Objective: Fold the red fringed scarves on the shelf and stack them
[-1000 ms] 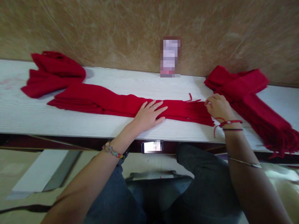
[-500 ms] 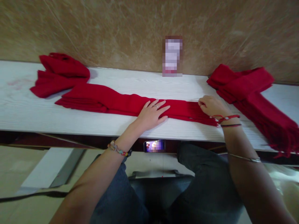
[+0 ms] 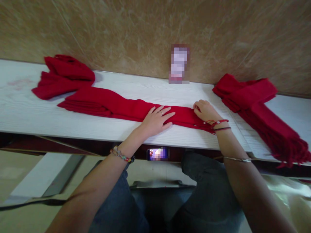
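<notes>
A long red scarf [image 3: 119, 105], folded lengthwise into layers, lies flat along the white table. My left hand [image 3: 157, 121] rests palm down on its middle, fingers spread. At the scarf's right, fringed end is my right hand [image 3: 206, 111], its fingers curled together on the fabric; the fingertips are partly hidden. Behind the left end sits a loosely bunched red cloth [image 3: 68, 76]. Another folded red scarf [image 3: 257, 106] lies to the right, one part crossed over the other, its fringe towards the front edge.
The white tabletop [image 3: 116, 131] runs up against a brown marbled wall [image 3: 116, 35]. A blurred-out packet-like item [image 3: 179, 63] stands against that wall. Below the front edge, a phone with a lit screen [image 3: 157, 154] lies above my knees.
My right hand has shifted left along the scarf's right end, its fingers still curled. My left hand stays flat on the fabric. The camera view has tilted slightly.
</notes>
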### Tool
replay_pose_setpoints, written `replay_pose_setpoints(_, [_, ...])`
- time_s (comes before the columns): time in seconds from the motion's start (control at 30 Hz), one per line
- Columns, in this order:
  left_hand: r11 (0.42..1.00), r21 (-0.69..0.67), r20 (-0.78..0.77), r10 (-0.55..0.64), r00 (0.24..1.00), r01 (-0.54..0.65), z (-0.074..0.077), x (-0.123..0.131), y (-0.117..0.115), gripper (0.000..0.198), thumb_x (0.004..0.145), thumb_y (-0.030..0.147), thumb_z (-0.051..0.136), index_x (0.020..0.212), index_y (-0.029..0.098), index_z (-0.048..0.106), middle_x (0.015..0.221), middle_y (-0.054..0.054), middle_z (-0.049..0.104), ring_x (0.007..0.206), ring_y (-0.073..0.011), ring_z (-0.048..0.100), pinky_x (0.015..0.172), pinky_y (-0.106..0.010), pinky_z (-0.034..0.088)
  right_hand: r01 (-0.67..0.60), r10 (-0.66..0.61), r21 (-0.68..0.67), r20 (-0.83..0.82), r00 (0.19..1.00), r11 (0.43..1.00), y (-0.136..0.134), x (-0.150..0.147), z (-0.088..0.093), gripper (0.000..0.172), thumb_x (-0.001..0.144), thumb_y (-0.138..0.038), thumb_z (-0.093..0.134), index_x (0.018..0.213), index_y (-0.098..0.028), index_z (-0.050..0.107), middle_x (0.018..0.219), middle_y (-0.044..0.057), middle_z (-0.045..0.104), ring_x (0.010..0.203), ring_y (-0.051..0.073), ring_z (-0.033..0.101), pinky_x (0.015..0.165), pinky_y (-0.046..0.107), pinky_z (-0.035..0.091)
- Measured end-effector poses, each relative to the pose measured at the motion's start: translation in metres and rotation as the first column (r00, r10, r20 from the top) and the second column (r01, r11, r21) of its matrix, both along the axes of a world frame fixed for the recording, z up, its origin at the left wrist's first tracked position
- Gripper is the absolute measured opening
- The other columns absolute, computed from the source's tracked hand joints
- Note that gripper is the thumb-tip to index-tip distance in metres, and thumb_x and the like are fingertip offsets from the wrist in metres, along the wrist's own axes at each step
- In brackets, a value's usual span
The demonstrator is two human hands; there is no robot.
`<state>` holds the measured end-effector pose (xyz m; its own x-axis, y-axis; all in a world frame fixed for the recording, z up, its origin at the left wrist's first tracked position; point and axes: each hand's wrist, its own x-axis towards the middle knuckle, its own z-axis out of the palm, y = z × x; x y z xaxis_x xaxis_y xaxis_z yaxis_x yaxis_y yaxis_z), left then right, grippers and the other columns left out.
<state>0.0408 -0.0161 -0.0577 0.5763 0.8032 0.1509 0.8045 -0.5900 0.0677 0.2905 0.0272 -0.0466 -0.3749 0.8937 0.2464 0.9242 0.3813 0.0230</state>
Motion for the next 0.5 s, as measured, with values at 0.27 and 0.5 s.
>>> replay_pose_setpoints(0.27, [1.0, -0.03, 0.006, 0.011, 1.0, -0.011, 0.005, 0.002, -0.002, 0.049, 0.092, 0.044, 0.039, 0.138, 0.027, 0.04, 0.146, -0.004, 0.036, 0.134, -0.026, 0.029, 0.109, -0.047, 0.022, 0.207, -0.198, 0.181, -0.065, 0.978, 0.961, -0.014, 0.053, -0.004, 0.028, 0.083, -0.023, 0.038, 0.094, -0.016, 0.063, 0.095, 0.016, 0.062, 0.094, 0.028, 0.056, 0.077, 0.044, 0.047])
replay_pose_setpoints(0.5, [1.0, 0.0, 0.013, 0.003, 1.0, -0.003, 0.002, 0.001, -0.001, 0.049, 0.092, 0.044, 0.039, 0.138, 0.027, 0.04, 0.146, -0.004, 0.036, 0.134, -0.0257, 0.029, 0.109, -0.046, 0.021, -0.101, 0.101, 0.077, -0.001, 0.995, 0.992, -0.047, -0.01, -0.013, 0.056, 0.09, -0.047, 0.035, 0.135, -0.013, 0.038, 0.139, 0.019, 0.042, 0.13, 0.033, 0.034, 0.099, 0.057, 0.033])
